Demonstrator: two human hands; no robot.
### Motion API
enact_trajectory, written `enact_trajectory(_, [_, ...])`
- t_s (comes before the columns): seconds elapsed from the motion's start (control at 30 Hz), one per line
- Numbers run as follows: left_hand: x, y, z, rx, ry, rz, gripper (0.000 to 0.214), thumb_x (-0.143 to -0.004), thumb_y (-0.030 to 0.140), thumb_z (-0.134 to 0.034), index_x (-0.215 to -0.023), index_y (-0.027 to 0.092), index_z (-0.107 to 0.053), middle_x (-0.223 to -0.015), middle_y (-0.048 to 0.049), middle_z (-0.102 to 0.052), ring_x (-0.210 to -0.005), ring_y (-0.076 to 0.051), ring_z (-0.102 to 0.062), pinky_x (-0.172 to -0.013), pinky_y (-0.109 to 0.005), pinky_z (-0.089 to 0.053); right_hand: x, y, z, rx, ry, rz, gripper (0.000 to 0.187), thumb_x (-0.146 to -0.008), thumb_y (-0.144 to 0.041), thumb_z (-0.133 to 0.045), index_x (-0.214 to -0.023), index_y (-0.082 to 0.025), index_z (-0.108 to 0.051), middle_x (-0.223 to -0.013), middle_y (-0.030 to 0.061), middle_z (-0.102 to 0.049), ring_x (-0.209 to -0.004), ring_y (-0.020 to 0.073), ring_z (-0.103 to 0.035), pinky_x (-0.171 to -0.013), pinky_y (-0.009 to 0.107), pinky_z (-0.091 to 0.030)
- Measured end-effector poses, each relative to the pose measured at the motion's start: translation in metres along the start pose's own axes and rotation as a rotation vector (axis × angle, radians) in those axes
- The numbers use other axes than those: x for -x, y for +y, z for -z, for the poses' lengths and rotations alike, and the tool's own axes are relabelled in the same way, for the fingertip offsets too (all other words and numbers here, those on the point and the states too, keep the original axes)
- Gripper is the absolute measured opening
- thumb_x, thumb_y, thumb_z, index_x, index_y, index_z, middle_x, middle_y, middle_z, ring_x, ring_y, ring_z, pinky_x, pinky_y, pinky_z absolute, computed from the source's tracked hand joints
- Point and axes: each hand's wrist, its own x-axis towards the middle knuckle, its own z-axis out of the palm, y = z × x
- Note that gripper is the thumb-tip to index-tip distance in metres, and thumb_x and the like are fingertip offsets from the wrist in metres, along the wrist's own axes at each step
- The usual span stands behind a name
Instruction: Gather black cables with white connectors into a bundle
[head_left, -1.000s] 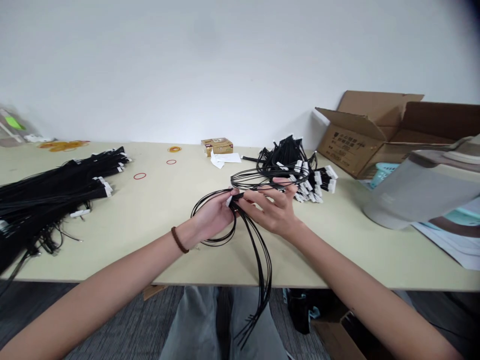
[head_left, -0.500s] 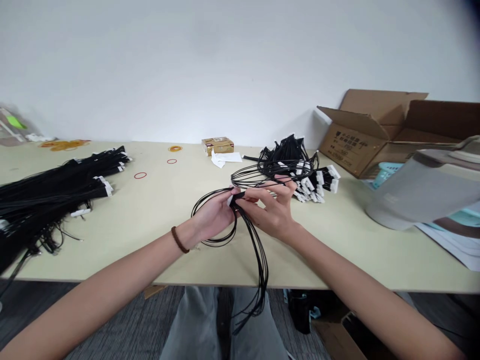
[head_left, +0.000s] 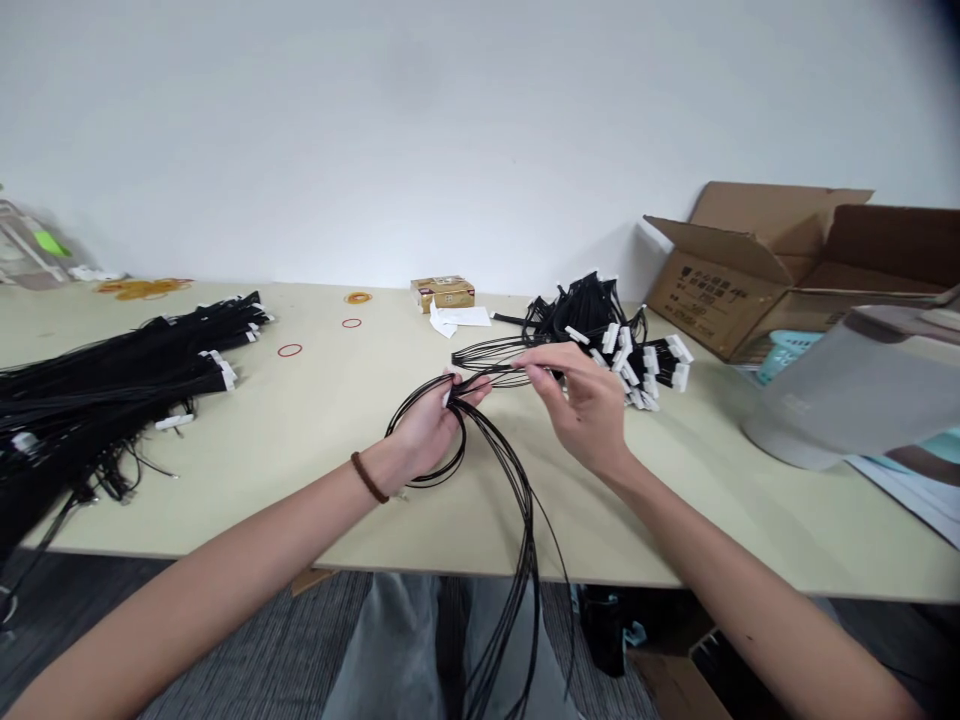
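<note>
Using the little gold box (head_left: 442, 293) as the reference: way left of it, a long pile of black cables (head_left: 135, 365) with white connectors lies on the tabletop (head_left: 300, 480). Left arm reaches up diagonally, brown band (head_left: 368, 477) on the wrist, and the left hand (head_left: 431, 425) is on the near side of the box, fingers curled under the wires. That grip's got the looped black wire bundle (head_left: 491, 425) itself, so it's nearer the camera than the box, tail drooping past the tabletop edge. Right hand (head_left: 581, 400), nearer than the box and off to its right, has its wrist bent inward, thumb and forefinger pinching the bundle's strands. Right of the box, there's another cable heap (head_left: 585, 310).
</note>
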Motion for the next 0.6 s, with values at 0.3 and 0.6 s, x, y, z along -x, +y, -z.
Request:
enact_trajectory(0.3, [0.003, -0.001, 0.0, -0.101, 0.201, -0.06, 0.014, -0.086, 0.025, -0.041, -0.076, 0.017, -0.047, -0.076, -0.0037, -0.065, -0.069, -0.011, -0.06, -0.088, -0.029, -0.042, -0.015, 0.019, 0.018, -0.35, 0.513, -0.361, 0.022, -0.085, -0.044, -0.045, -0.084, -0.024, -0.054, -0.065, -0.0049, -0.047, -0.047, 0.0061, -0.044, -0.045, 0.021, -0.04])
enact_trajectory(0.6, [0.002, -0.006, 0.001, -0.106, 0.143, -0.108, 0.018, -0.086, 0.025, -0.041, -0.073, 0.015, -0.05, -0.072, -0.0037, -0.062, -0.062, -0.01, -0.055, -0.082, -0.03, -0.042, 0.009, 0.007, -0.009, 0.562, -0.009, 0.307, 0.009, -0.081, -0.022, -0.057, -0.076, -0.023, -0.064, -0.054, -0.0022, -0.05, -0.053, 0.0109, -0.038, -0.049, 0.026, -0.029])
